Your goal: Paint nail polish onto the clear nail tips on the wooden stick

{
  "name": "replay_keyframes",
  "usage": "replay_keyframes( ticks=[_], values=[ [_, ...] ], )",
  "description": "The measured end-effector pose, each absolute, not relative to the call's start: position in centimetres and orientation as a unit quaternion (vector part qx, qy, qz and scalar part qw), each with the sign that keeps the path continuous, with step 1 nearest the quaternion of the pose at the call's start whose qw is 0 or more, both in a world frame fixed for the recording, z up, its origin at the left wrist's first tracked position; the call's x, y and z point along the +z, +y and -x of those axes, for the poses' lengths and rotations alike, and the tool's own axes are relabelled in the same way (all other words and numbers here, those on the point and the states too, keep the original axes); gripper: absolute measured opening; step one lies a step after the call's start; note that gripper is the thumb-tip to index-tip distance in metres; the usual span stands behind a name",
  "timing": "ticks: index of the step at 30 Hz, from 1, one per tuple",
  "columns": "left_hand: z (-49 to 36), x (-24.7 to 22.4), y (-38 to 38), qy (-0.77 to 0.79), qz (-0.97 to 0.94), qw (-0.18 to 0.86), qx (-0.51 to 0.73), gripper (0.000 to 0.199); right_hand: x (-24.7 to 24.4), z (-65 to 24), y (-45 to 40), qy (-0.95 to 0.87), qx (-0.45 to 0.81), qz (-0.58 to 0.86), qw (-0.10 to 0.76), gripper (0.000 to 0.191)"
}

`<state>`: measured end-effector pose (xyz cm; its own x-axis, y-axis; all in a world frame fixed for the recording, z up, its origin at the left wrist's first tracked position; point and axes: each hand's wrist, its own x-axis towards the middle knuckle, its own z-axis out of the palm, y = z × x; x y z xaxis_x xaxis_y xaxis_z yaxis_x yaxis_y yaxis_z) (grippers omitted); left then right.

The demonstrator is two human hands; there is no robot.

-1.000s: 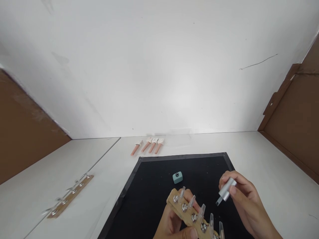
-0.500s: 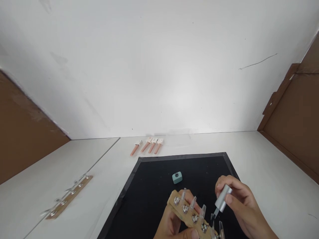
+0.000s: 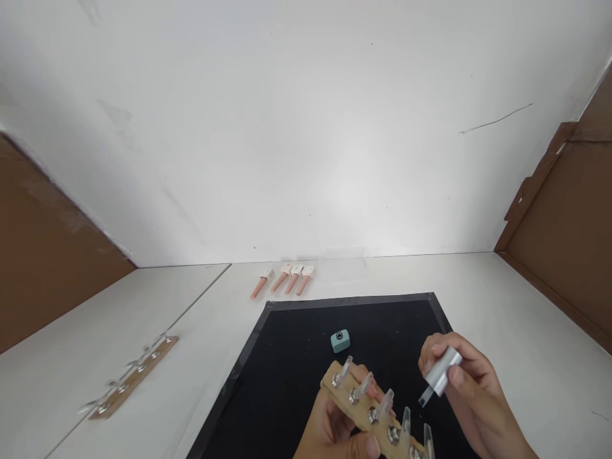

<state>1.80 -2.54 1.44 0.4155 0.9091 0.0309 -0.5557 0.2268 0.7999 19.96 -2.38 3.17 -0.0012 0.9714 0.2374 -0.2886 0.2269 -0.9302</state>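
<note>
My left hand (image 3: 329,424) is closed around a tan strip (image 3: 352,414) that carries several clear nail tips on metal mounts, tilted down to the right. In my right hand (image 3: 478,389), a silver cap with a brush (image 3: 444,371) is pinched between thumb and fingers, its dark tip pointing down-left, apart from the nail tips. A small teal bottle (image 3: 340,342) with an open neck stands on the black mat (image 3: 287,357), beyond my left hand.
Several pink-handled bottles with white ends (image 3: 287,279) lie behind the mat. At the left, another tan strip with clear tips (image 3: 136,377) rests on the white table (image 3: 201,344). Brown panels (image 3: 564,242) flank a white back wall.
My right hand has moved right with the brush, away from the nail tips. The strip in my left hand has shifted and turned slightly.
</note>
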Motion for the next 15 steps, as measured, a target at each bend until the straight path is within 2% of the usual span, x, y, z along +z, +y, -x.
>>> replay_keyframes(
  ticks=[7,15],
  values=[
    [-2.35,2.06,-2.49,0.247,-0.333,0.771,0.484,0.033,3.06,-20.08,-2.43,-0.545,0.524,0.297,0.583,0.020],
    [-2.19,1.91,-2.79,0.216,-0.331,0.775,0.494,0.032,3.35,-20.07,-2.69,-0.516,0.511,0.351,0.591,0.014]
  ],
)
